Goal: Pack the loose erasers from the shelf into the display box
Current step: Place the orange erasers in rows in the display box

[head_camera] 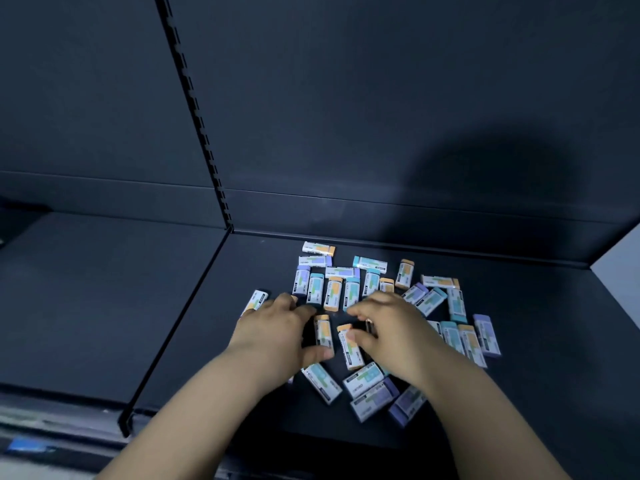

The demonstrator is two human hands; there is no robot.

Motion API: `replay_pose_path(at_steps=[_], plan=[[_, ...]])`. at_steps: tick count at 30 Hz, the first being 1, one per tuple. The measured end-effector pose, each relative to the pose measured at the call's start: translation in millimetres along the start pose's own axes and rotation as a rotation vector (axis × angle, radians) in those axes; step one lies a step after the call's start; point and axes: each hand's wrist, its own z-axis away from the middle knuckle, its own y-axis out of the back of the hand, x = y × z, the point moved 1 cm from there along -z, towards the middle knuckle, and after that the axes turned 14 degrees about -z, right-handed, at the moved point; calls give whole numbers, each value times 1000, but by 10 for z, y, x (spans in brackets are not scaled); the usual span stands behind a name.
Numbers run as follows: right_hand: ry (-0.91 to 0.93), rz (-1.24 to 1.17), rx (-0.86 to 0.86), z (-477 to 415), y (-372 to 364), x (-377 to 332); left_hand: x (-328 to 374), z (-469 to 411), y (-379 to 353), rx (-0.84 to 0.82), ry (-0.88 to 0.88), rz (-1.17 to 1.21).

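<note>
Several loose erasers point(349, 292) in white sleeves with orange, teal or purple ends lie scattered on the dark shelf point(263, 268). My left hand point(277, 327) reaches into the pile. Its thumb and forefinger pinch an orange eraser point(323, 332) by its two ends. My right hand point(391, 327) is beside it with curled fingers. The thumb presses the top of a second orange-capped eraser point(350, 348), and a small edge of something shows between its fingers. No display box is in view.
The shelf's back wall rises behind the pile, with a slotted upright point(197, 116) at the left. A neighbouring dark shelf point(86, 289) lies to the left. More erasers point(471, 337) lie to the right of my right hand, and others lie near the front edge.
</note>
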Motion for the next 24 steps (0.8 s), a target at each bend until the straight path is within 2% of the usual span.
replay_pose_path(at_steps=[6, 13, 24], plan=[[-66, 23, -167, 101, 84, 63, 15, -50, 70, -77, -69, -63], [-43, 54, -29, 48, -45, 56, 109, -122, 101, -24, -42, -160], [-90, 52, -109, -70, -22, 19, 49, -185, 117, -47, -115, -170]])
